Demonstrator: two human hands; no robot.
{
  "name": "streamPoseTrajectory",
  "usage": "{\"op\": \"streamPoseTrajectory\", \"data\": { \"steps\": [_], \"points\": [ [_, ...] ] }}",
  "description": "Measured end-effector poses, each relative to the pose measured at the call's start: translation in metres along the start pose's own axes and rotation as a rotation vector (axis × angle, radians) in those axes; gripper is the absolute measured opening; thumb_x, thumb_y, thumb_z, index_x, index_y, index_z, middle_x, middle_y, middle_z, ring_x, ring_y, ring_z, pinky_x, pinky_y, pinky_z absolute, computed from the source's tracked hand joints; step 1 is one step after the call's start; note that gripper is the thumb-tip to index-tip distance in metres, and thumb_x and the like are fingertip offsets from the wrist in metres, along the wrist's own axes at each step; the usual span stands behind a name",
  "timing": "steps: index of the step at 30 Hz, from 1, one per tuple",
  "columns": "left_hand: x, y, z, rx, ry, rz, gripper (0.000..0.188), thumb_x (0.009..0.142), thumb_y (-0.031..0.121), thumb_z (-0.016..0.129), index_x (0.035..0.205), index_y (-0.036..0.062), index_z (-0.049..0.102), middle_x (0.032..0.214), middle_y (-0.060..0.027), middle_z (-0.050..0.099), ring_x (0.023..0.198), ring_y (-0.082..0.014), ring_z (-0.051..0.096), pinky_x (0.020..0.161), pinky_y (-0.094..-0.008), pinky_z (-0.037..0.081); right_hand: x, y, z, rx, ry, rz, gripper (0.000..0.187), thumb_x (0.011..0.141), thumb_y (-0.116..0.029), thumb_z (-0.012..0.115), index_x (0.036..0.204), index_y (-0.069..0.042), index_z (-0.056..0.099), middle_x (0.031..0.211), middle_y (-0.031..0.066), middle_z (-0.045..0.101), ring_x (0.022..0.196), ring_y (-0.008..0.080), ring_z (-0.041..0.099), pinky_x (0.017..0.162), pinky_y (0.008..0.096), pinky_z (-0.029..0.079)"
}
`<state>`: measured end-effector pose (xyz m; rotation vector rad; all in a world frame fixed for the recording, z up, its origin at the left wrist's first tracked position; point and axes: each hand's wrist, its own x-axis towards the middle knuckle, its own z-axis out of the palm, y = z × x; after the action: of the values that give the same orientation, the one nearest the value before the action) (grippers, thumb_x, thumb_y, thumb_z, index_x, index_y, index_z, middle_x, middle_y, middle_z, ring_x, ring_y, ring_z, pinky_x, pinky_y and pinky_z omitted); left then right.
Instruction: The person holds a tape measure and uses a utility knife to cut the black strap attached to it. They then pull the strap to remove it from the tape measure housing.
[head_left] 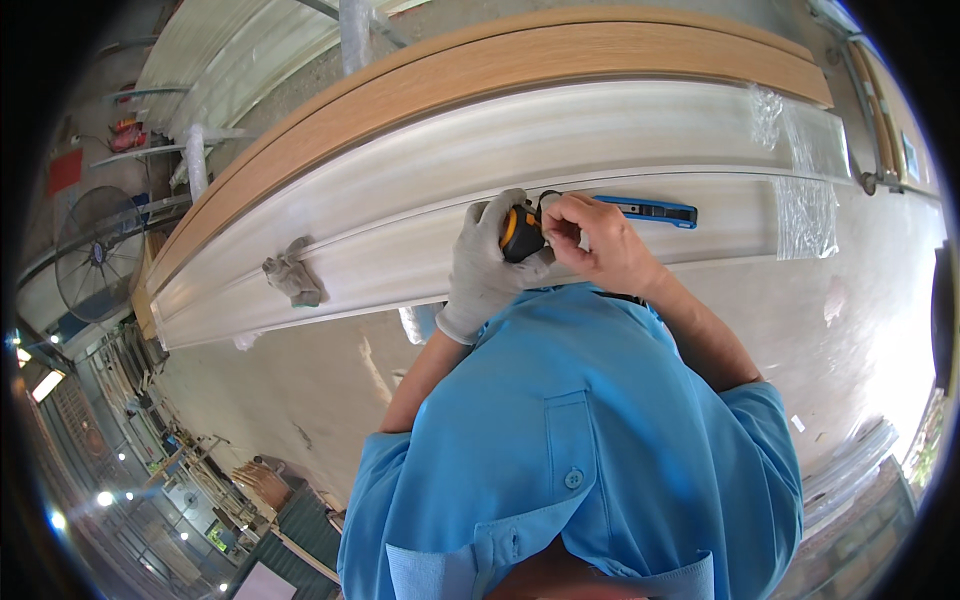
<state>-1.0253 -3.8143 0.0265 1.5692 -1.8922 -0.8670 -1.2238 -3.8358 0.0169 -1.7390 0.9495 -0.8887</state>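
My left hand (484, 256), in a pale grey work glove, is closed around a black and yellow tape measure (522, 236) in front of my chest. My right hand (598, 238) is bare, with its fingers drawn together in a pinch right at the side of the tape measure. A small black part shows above those fingers; what exactly they pinch is hidden. Just beyond the right hand, a blue and black utility knife (655, 211) lies on a long whitish panel (400, 237). Farther left on the panel is a crumpled grey glove (292, 276).
A long wood-coloured board (500, 55) runs along the panel's far side. Clear plastic wrap (806, 215) binds the panel's right end. At far left stands a fan (99, 253), with lengths of stock (262, 484) stacked below it. Concrete floor (290, 385) borders the near side.
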Motion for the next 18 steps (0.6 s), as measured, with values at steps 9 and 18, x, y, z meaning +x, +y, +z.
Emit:
{"op": "streamPoseTrajectory", "data": {
  "steps": [9, 18],
  "points": [
    [0.001, 0.022, -0.019, 0.094, 0.114, 0.058, 0.072, 0.068, 0.016, 0.09, 0.132, 0.0064, 0.058, 0.114, -0.0156, 0.065, 0.108, -0.0352, 0.063, 0.088, -0.0443, 0.057, -0.003, -0.023, -0.001, 0.092, 0.201, -0.006, 0.027, 0.081, 0.009, 0.08, 0.105, -0.001, 0.073, 0.097, 0.0093, 0.071, 0.082, 0.018, 0.071, 0.074, 0.0294, 0.059],
    [0.005, 0.027, -0.016, 0.198, 0.135, 0.086, 0.078, 0.066, 0.014, 0.089, 0.137, 0.0107, 0.056, 0.119, -0.0178, 0.058, 0.111, -0.0362, 0.062, 0.082, -0.0452, 0.06, 0.0, -0.018, 0.008, 0.015, 0.302, -0.074, 0.021, 0.078, 0.005, 0.084, 0.095, -0.001, 0.074, 0.095, 0.0106, 0.07, 0.079, 0.0206, 0.072, 0.071, 0.03, 0.06]
  ]
}}
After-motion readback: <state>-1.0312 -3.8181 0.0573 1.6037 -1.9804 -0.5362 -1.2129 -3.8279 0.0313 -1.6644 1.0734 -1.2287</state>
